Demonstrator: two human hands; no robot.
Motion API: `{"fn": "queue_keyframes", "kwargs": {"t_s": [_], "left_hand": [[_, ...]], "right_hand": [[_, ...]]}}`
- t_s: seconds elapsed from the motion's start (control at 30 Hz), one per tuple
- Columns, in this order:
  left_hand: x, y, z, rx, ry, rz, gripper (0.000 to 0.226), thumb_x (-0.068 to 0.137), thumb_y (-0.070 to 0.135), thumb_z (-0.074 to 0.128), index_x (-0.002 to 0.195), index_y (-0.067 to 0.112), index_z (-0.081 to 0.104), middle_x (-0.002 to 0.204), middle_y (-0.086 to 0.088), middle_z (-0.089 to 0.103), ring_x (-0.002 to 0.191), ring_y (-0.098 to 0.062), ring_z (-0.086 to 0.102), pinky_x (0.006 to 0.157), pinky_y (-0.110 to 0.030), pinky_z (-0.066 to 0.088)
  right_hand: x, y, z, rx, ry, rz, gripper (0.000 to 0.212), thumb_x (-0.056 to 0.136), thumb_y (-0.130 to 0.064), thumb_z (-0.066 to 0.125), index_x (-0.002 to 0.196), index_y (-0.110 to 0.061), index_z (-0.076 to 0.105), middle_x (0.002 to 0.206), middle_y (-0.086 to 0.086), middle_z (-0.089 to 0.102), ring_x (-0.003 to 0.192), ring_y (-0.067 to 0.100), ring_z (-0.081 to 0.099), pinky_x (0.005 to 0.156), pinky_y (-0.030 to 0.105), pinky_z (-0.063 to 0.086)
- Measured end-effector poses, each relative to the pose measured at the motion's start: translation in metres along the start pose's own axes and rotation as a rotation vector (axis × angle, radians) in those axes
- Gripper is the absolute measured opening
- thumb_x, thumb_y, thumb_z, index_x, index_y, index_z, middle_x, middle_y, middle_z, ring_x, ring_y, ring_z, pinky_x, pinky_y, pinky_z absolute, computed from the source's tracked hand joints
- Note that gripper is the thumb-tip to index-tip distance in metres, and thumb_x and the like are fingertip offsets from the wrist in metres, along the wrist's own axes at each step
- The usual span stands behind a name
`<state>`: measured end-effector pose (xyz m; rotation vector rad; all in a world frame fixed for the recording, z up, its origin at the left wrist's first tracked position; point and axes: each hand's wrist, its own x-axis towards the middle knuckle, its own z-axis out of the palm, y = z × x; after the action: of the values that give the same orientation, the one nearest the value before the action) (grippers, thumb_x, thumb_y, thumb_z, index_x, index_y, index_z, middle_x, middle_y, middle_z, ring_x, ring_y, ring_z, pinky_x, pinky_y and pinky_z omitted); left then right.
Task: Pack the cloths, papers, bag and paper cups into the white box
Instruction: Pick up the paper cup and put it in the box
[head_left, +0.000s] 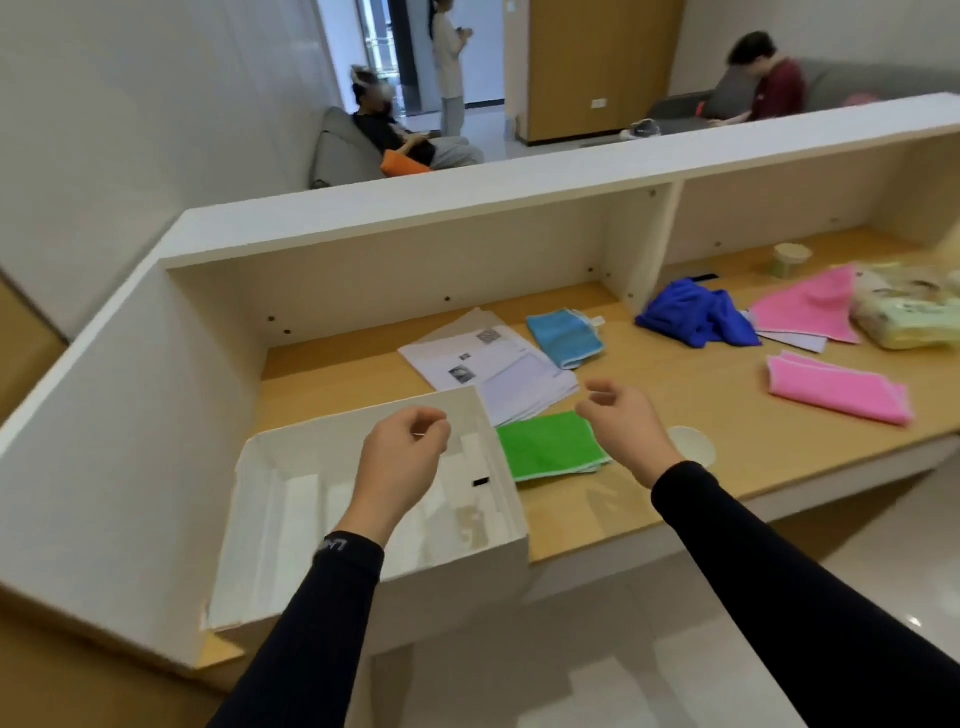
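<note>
Papers (493, 364) lie on the bench (675, 499) just behind the white box (467, 574), green cloth (550, 447) just beside its right wall. I see my left grip (405, 452) over the box, loosely curled, holding nothing; my right grip (623, 421) hangs released above the bench, near the paper cup (693, 447).

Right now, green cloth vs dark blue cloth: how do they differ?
The green cloth lies folded flat; the dark blue cloth is a crumpled heap. The green cloth sits beside the white box; the dark blue cloth lies farther back, by the shelf divider. Both rest on the desk, unpacked.
</note>
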<state>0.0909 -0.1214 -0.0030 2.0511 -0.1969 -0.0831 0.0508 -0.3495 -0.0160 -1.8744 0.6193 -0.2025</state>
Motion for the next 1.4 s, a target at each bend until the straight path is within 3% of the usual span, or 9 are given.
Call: {"fn": "queue_keyframes", "kwargs": {"t_s": [0.13,0.33,0.47,0.57,0.8,0.93,1.07,1.2,1.4], "left_hand": [[0.007,0.038,0.070,-0.005,-0.141,0.064,0.011,0.087,0.022,0.058,0.083,0.030,0.063,0.088,0.004,0.069,0.086,-0.019,0.067,0.076,-0.037,0.056],[0.017,0.069,0.187,0.043,-0.310,0.055,0.009,0.087,0.023,0.056,0.093,0.023,0.062,0.097,-0.004,0.068,0.092,-0.023,0.065,0.083,-0.039,0.053],[0.024,0.066,0.251,0.119,-0.348,-0.108,0.036,0.089,0.026,0.055,0.122,0.013,0.056,0.120,-0.010,0.061,0.102,-0.030,0.061,0.090,-0.045,0.052],[0.028,0.057,0.278,0.197,-0.356,-0.251,0.051,0.091,0.028,0.048,0.139,0.011,0.040,0.128,-0.012,0.054,0.084,-0.024,0.063,0.083,-0.045,0.056],[0.032,0.039,0.303,0.108,-0.380,-0.468,0.049,0.091,0.019,0.045,0.139,0.012,0.038,0.119,-0.014,0.059,0.090,-0.030,0.067,0.062,-0.036,0.059],[0.039,0.043,0.297,-0.005,-0.318,-0.401,0.034,0.090,0.010,0.047,0.123,0.008,0.053,0.095,-0.008,0.063,0.084,-0.032,0.069,0.072,-0.042,0.060],[0.063,0.065,0.255,-0.085,-0.144,-0.260,0.024,0.092,0.013,0.045,0.109,0.010,0.062,0.081,-0.007,0.066,0.070,-0.026,0.067,0.063,-0.037,0.058],[0.077,0.082,0.179,-0.086,0.084,-0.118,0.028,0.095,0.022,0.041,0.098,0.008,0.065,0.073,-0.007,0.066,0.059,-0.019,0.064,0.047,-0.026,0.050],[0.058,0.066,0.050,0.013,0.371,-0.108,0.029,0.094,0.024,0.038,0.088,0.016,0.065,0.070,-0.006,0.066,0.054,-0.017,0.061,0.044,-0.024,0.047]], "right_hand": [[0.009,0.034,-0.070,-0.049,0.154,0.073,0.044,0.087,-0.018,0.055,0.130,-0.012,0.051,0.131,0.015,0.054,0.115,0.026,0.054,0.097,0.037,0.043],[0.031,0.092,-0.150,-0.037,0.214,0.195,0.046,0.088,-0.020,0.055,0.133,-0.011,0.048,0.134,0.016,0.051,0.118,0.028,0.052,0.098,0.038,0.044],[0.053,0.129,-0.160,-0.017,0.089,0.267,0.047,0.092,-0.019,0.047,0.138,-0.012,0.042,0.137,0.015,0.048,0.107,0.025,0.055,0.094,0.038,0.047],[0.065,0.144,-0.154,0.016,-0.031,0.314,0.044,0.095,-0.017,0.037,0.139,-0.014,0.042,0.122,0.009,0.053,0.088,0.018,0.055,0.088,0.038,0.050],[0.075,0.150,-0.133,0.098,-0.283,0.380,0.044,0.095,-0.029,0.037,0.138,-0.022,0.043,0.127,0.005,0.053,0.103,0.022,0.056,0.064,0.030,0.051],[0.080,0.132,-0.126,0.151,-0.286,0.301,0.039,0.096,-0.024,0.036,0.133,-0.024,0.049,0.110,-0.002,0.060,0.099,0.021,0.061,0.068,0.032,0.053],[0.093,0.079,-0.115,0.144,-0.234,0.051,0.031,0.093,-0.025,0.044,0.120,-0.026,0.059,0.088,-0.012,0.064,0.077,0.011,0.059,0.063,0.026,0.048],[0.096,0.012,-0.079,0.156,-0.275,-0.181,0.023,0.092,-0.028,0.048,0.109,-0.022,0.062,0.085,-0.014,0.062,0.078,0.003,0.059,0.063,0.021,0.043],[0.064,-0.067,0.017,0.122,-0.501,-0.338,0.012,0.092,-0.027,0.048,0.083,-0.031,0.055,0.088,-0.011,0.060,0.089,0.013,0.060,0.069,0.026,0.048]]}}
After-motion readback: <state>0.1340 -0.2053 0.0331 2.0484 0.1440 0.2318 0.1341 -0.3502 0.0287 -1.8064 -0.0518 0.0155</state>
